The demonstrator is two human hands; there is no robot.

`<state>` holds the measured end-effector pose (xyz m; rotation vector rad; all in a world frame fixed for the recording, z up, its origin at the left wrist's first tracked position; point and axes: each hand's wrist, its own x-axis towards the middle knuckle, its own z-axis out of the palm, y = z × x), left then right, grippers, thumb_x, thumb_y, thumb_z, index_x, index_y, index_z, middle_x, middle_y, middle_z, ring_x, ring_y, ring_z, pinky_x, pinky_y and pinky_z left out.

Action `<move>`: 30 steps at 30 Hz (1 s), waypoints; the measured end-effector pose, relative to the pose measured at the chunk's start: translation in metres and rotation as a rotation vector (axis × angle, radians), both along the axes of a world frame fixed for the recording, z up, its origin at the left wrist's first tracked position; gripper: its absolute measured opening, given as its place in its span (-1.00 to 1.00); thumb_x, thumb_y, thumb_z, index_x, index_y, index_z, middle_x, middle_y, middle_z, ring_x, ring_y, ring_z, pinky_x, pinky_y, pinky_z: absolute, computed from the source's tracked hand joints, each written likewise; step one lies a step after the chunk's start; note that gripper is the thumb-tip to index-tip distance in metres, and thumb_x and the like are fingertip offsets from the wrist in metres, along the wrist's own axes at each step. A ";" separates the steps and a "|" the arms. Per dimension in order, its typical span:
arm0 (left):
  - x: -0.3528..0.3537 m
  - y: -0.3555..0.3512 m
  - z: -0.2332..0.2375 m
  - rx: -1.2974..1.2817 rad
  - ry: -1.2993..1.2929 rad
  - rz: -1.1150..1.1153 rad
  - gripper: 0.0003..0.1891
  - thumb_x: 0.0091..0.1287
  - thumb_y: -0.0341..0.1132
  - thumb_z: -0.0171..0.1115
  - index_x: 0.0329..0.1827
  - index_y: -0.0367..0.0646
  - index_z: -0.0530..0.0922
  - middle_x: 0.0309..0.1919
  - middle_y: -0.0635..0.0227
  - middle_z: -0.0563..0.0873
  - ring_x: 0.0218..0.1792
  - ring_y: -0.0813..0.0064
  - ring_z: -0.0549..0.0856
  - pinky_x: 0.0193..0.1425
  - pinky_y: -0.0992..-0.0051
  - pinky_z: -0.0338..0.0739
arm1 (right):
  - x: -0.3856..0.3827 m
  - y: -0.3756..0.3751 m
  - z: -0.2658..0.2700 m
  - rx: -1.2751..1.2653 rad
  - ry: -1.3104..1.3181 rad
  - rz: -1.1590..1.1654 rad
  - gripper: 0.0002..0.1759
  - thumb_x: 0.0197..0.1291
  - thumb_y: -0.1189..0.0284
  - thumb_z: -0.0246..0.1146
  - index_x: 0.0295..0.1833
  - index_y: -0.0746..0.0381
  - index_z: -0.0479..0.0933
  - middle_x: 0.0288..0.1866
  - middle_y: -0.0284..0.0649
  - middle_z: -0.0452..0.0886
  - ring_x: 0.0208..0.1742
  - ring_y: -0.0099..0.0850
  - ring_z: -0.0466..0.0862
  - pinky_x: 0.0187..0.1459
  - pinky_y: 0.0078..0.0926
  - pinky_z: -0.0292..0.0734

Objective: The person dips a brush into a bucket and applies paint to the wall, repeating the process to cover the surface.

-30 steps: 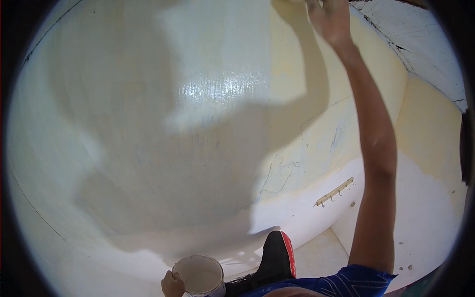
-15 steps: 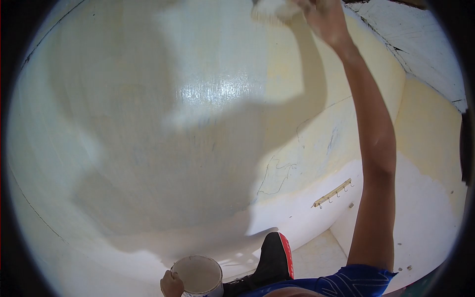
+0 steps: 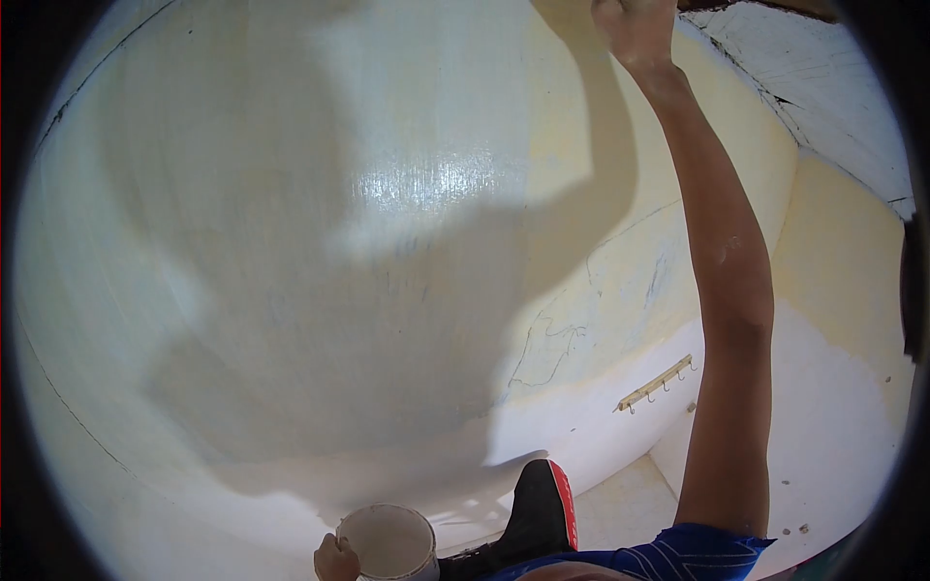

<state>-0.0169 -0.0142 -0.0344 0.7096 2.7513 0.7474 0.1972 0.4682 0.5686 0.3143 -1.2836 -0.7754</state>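
My right hand is raised high at the top edge, its fingers curled and partly cut off by the frame. The paintbrush seen in it half a second ago is now out of view above. Down at the bottom, my left hand grips the side of a white paint bucket at its rim. The wall in front has a wet, shiny pale coat, with yellowish paint to its right.
A hook rail is fixed low on the right part of the wall. My dark shoe with a red edge sits beside the bucket. Rough whitish panels meet the wall at upper right.
My right hand has moved slightly upward, taking the paintbrush out of the frame. My left hand and the bucket stay nearly where they were.
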 end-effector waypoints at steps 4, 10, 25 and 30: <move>0.005 0.007 0.006 -0.007 -0.001 0.026 -0.55 0.56 -0.01 -0.04 -0.11 -0.29 0.59 -0.10 -0.26 0.73 -0.02 -0.40 0.66 0.08 -0.16 0.53 | 0.002 -0.002 -0.008 0.064 -0.087 0.093 -0.92 0.29 0.57 0.35 -0.16 0.34 0.62 -0.19 -0.03 0.71 -0.15 -0.16 0.71 -0.07 -0.27 0.62; -0.001 -0.002 -0.014 0.040 0.091 -0.026 -0.60 0.55 -0.06 0.02 -0.14 -0.28 0.58 -0.19 -0.24 0.74 -0.13 -0.37 0.69 -0.03 -0.16 0.56 | 0.019 -0.007 0.001 0.003 -0.163 0.264 -0.84 0.32 0.44 0.42 -0.21 0.29 0.60 -0.20 -0.09 0.70 -0.16 -0.26 0.67 -0.09 -0.27 0.57; 0.002 -0.002 -0.003 0.022 0.018 0.000 -0.60 0.56 -0.06 -0.01 -0.15 -0.26 0.59 -0.14 -0.26 0.72 -0.07 -0.40 0.66 0.04 -0.14 0.53 | 0.037 -0.021 -0.028 -0.232 -0.279 0.267 -0.74 0.38 0.38 0.40 -0.26 0.39 0.66 -0.19 -0.09 0.71 -0.15 -0.27 0.67 -0.05 -0.33 0.56; 0.007 0.006 0.008 0.007 0.004 0.011 -0.60 0.57 -0.06 -0.02 -0.14 -0.26 0.59 -0.12 -0.25 0.73 -0.05 -0.39 0.65 0.06 -0.13 0.52 | 0.021 -0.017 -0.005 -0.025 0.006 -0.017 -0.85 0.35 0.50 0.40 -0.27 0.36 0.66 -0.22 -0.11 0.70 -0.15 -0.30 0.65 -0.03 -0.34 0.55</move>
